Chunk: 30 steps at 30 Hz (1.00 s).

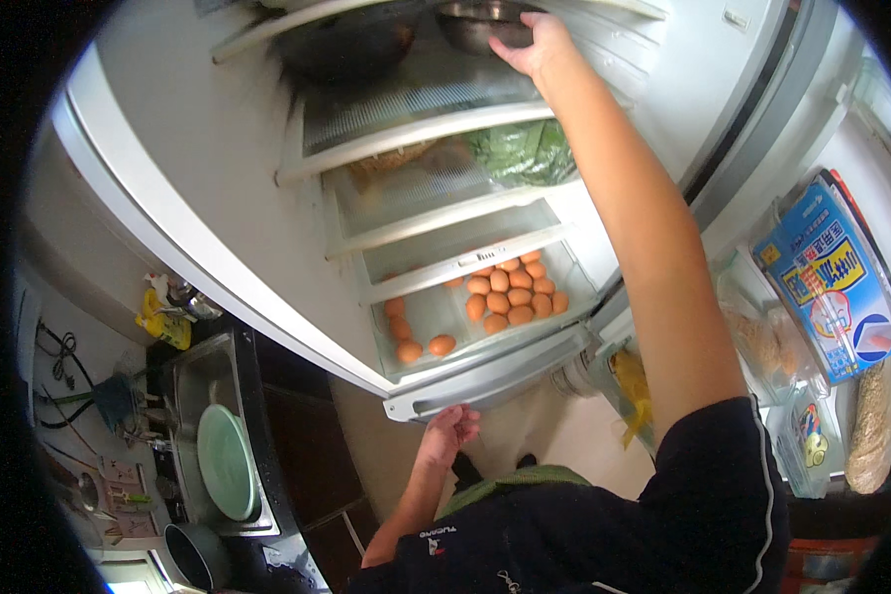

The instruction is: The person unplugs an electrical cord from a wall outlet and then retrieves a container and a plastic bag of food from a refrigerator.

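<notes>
An open refrigerator takes up the upper middle of the head view. My right hand [531,46] reaches to an upper shelf, thumb and fingers spread at the rim of a metal bowl [479,28]; how firmly it grips is unclear. Beside that bowl stands a large dark pan or wok [349,44]. On a shelf below lie leafy greens in clear plastic [527,152]. Brown eggs [520,297] fill part of the bottom drawer [482,349]. My left hand [451,434] is just below the drawer's front edge, fingers loosely curled, with nothing visible in it.
The refrigerator door, on the right, bears a blue box [831,278], bagged food [869,431] and a plastic container [802,445]. At the left, a sink [219,356] holds a green basin [226,462]. A dark pot [195,555] stands by it.
</notes>
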### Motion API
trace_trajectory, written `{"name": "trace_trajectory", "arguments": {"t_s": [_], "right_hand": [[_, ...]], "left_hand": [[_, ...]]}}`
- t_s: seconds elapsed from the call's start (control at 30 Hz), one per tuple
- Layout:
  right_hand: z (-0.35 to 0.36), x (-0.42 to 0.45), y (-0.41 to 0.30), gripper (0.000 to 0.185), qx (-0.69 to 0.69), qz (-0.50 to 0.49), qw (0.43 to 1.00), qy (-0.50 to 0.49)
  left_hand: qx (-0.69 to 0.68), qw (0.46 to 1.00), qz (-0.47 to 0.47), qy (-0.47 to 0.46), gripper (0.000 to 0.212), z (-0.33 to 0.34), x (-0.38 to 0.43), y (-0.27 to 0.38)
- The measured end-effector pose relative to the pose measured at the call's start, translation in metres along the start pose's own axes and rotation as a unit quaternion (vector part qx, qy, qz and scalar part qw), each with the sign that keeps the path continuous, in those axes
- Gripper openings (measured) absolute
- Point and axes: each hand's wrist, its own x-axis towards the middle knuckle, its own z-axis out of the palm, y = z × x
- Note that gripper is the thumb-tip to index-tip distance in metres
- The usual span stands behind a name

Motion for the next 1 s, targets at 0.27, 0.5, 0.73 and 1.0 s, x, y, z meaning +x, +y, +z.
{"name": "trace_trajectory", "arguments": {"t_s": [0.27, 0.5, 0.73, 1.0], "right_hand": [[-0.198, -0.219, 0.039, 0.025, -0.117, -0.01, 0.966, -0.229], [-0.365, -0.276, 0.13, 0.038, -0.15, 0.257, 0.937, 0.185], [-0.383, -0.224, 0.163, 0.047, -0.134, 0.164, 0.973, 0.096], [-0.362, -0.178, 0.173, 0.055, -0.139, 0.169, 0.969, 0.118]], "left_hand": [[-0.006, 0.998, 0.043, 0.039, 0.039, 0.025, 0.022, 0.022], [-0.055, 0.995, 0.085, 0.001, 0.03, 0.026, 0.045, 0.046], [-0.105, 0.986, 0.125, 0.035, 0.029, 0.03, 0.057, 0.044], [-0.101, 0.982, 0.149, 0.056, 0.029, 0.03, 0.089, 0.063]]}}
